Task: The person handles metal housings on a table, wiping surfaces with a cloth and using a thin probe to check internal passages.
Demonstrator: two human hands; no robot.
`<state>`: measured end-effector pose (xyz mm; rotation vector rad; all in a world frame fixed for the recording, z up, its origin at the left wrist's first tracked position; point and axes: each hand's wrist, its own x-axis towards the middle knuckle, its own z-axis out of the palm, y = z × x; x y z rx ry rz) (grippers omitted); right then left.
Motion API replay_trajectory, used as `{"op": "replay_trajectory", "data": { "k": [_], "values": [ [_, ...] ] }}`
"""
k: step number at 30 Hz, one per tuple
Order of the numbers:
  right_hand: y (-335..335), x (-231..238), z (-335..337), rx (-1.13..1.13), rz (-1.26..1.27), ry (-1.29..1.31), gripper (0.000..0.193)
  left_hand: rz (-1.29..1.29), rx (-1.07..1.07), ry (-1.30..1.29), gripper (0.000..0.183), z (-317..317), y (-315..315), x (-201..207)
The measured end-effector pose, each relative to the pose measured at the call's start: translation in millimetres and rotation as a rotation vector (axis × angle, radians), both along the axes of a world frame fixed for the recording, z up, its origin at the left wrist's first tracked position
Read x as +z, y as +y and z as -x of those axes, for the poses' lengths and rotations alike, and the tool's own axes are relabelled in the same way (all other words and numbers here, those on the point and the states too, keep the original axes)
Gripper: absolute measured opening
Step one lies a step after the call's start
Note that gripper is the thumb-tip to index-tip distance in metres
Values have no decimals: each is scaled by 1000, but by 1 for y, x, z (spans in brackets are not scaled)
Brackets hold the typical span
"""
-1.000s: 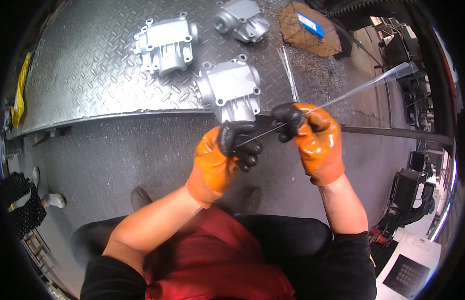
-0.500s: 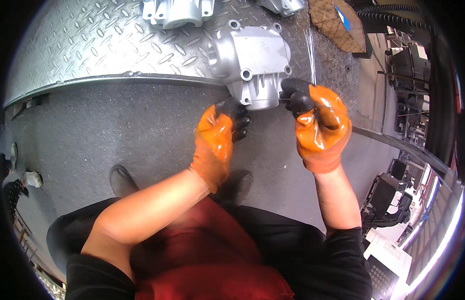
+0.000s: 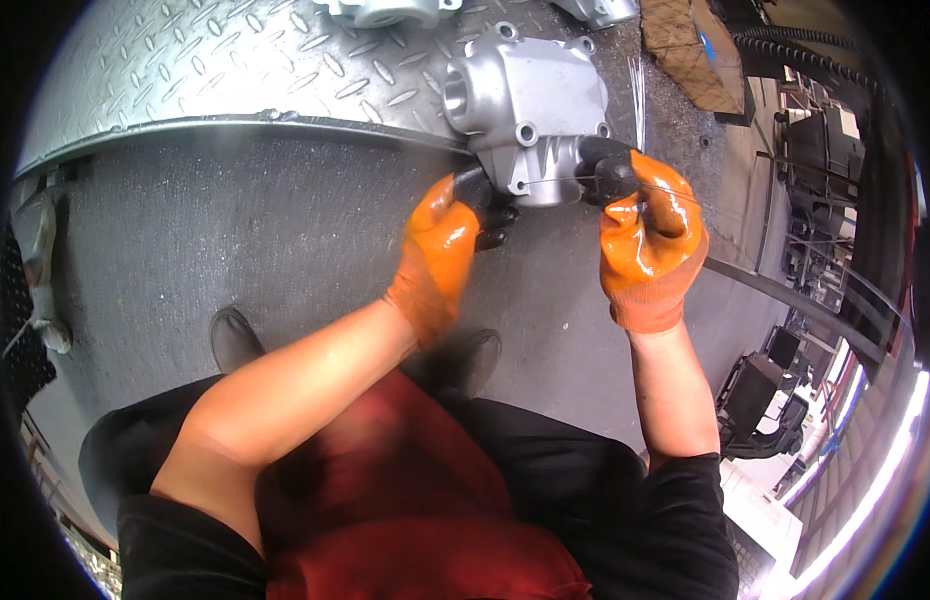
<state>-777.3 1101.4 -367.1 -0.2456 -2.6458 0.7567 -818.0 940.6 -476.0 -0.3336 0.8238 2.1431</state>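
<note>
A silver-grey metal casting (image 3: 555, 95) with bolt holes at its corners and a round neck at the front sits at the edge of the worktable. My left hand (image 3: 443, 245), in an orange glove with black fingertips, grips the casting's lower left corner, fingers curled beneath it. In a matching glove, my right hand (image 3: 653, 225) pinches a thin metal wire (image 3: 565, 181) beside the neck's right side. One end of the wire meets the small hole at the front left corner; the other trails right past my glove. Part of my grip is hidden behind the fingers.
Diamond-plate metal (image 3: 245, 80) covers the table's left part. A bundle of thin wires (image 3: 638, 95) lies behind my right hand. Two more castings (image 3: 390, 10) (image 3: 600, 10) stand at the far edge. Cardboard (image 3: 695, 55) lies at the far right. Another person's shoe (image 3: 53, 335) shows at left.
The view has shifted, so the casting sits slightly higher and further right. The wire now shows stretched between the corner hole and my right hand. My left hand stays at the casting's corner.
</note>
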Motion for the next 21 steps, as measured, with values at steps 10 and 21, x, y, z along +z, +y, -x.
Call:
{"op": "replay_trajectory", "data": {
  "k": [10,21],
  "values": [
    [2,-3,3,72,-145,42,28,13,47,338,13,-2,10,-12],
    [2,1,5,30,-127,29,28,-123,249,78,14,-16,27,-13]
  ]
}}
